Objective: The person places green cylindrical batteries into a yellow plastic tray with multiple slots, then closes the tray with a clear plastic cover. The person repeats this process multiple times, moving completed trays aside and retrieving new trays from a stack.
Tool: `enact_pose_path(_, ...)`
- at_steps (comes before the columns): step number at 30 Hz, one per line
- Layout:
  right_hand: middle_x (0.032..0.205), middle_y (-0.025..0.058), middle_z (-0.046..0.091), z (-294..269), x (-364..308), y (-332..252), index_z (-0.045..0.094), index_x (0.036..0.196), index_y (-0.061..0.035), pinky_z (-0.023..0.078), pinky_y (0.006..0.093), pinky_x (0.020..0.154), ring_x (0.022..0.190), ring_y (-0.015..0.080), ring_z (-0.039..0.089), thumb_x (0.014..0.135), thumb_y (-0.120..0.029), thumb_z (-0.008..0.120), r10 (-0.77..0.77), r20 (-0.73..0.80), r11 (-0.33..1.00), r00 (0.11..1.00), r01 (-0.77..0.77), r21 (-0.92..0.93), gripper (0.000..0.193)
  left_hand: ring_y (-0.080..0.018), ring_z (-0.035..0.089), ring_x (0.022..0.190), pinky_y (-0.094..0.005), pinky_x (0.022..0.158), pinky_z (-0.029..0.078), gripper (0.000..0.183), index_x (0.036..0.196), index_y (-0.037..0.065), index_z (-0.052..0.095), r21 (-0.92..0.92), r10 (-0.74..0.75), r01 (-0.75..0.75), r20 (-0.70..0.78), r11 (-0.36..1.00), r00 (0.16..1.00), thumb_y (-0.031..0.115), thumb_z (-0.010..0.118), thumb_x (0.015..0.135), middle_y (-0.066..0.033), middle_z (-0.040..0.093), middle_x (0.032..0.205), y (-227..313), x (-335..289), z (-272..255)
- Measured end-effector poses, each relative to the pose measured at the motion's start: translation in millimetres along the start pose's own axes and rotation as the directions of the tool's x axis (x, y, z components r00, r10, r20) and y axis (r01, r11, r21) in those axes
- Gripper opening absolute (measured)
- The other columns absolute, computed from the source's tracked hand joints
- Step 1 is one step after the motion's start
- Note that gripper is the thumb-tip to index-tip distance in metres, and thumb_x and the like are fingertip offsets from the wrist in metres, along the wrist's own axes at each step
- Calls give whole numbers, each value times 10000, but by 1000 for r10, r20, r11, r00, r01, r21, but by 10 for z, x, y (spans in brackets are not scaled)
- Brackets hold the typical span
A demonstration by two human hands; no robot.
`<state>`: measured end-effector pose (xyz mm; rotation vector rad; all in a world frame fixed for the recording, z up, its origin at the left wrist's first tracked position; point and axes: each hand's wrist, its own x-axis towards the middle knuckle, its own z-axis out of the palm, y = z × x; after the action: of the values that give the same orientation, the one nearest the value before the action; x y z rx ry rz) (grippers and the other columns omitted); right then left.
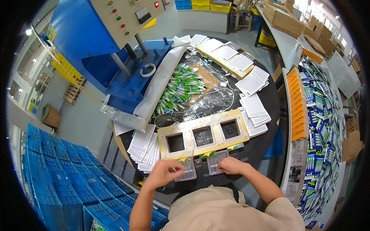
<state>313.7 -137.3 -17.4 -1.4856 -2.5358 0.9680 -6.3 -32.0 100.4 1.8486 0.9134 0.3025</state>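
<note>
Two clear plastic blister trays lie side by side at the near edge of the round black table. My left hand (169, 172) is closed, fingers curled over the left blister tray (188, 171); what it holds, if anything, is hidden. Also closed, my right hand (232, 166) rests its fingertips at the right blister tray (214, 163), with nothing I can make out between them. Just beyond both hands lies a cream-coloured frame (189, 132) with three square openings. Farther off is a heap of green and white marker-like tubes (181, 86).
Stacks of white cards (145, 148) surround the table; a second frame (227, 57) carries some. A blue press machine (90, 46) stands at far left, blue crates (65, 165) near left. On the right, a long bin (318, 146) brims with packaged goods.
</note>
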Motion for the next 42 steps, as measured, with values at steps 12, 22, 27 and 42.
enact_pose_path(12,910,92,610,6,-350,-507,619,868,-48,516,422,746,867,271,614,796,-65,671,-13,-541,991,841,-61,-118,90,-289,646,896,-407,779,540,148,944,94,752,588,317,-100,-279,803,906,74,672,821,-66,675,917,-1110,610,342)
enact_pose_path(22,1093,100,731,-804,-206,469,643,914,-26,539,389,751,877,288,645,765,19,664,-22,-781,984,625,-126,-128,158,-324,631,899,-420,787,512,147,965,37,753,401,146,-23,-278,916,949,132,741,854,-116,668,919,-955,616,293)
enact_pose_path(27,1221,77,699,-482,-70,758,651,992,-28,528,384,815,999,262,637,804,-50,642,58,-586,945,808,-234,-228,189,-330,622,912,-423,810,513,202,990,26,744,476,159,11,-315,879,935,172,761,851,-122,669,938,-854,588,367)
enact_pose_path(42,1393,148,570,-1566,2803,851,596,1358,-183,440,571,1029,1292,391,515,909,-327,708,219,-734,970,642,-222,95,485,-466,430,1364,-494,1135,372,707,1540,-13,300,452,53,246,-553,857,832,269,619,977,-314,424,1478,-1507,2402,-582)
